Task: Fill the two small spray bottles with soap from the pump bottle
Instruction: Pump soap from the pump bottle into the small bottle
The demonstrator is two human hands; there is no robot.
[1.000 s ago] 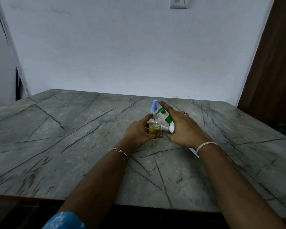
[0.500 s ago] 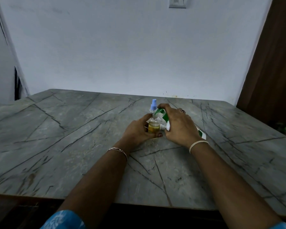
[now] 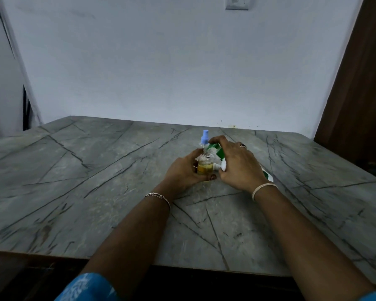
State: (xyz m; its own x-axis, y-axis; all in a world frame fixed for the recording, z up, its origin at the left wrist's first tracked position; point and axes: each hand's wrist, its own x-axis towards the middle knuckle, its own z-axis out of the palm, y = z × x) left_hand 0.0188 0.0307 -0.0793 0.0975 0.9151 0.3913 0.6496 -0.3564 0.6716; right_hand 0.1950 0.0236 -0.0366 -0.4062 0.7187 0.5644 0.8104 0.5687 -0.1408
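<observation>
**Inspection Record: Soap Transfer at the Worktop**

Both hands were found engaged near the middle of the grey, dark-veined worktop (image 3: 96, 192), somewhat closer to its far edge than to its near edge and slightly towards its right side.

The left hand (image 3: 182, 173) was observed curled round the lower body of a small spray bottle (image 3: 204, 165), with the thumb laid across its front. The bottle was held upright on the worktop. It was of clear plastic, and yellow liquid was noted in its lower part. Its threaded neck was seen uncovered. A blue spray head (image 3: 205, 137) was recorded just behind and above that neck; whether it belonged to a second bottle could not be determined, as the part below it was hidden.

The right hand (image 3: 237, 168) was found closed over the green and white pump bottle (image 3: 220, 152), fingers curled across its upper part. This bottle was held tilted, with its top end against the small spray bottle and its base showing beyond the wrist towards the right edge. The exact point of contact was too small to be judged.

A bracelet (image 3: 159, 195) was noted on the left wrist, a pale band (image 3: 263, 189) on the right wrist and a ring (image 3: 243, 145) on the right hand. A blue patterned sleeve (image 3: 87, 287) was visible at the near edge. A switch plate (image 3: 236, 3) was seen on the wall behind, and a brown wooden panel (image 3: 360, 83) stood beyond the right edge.
</observation>
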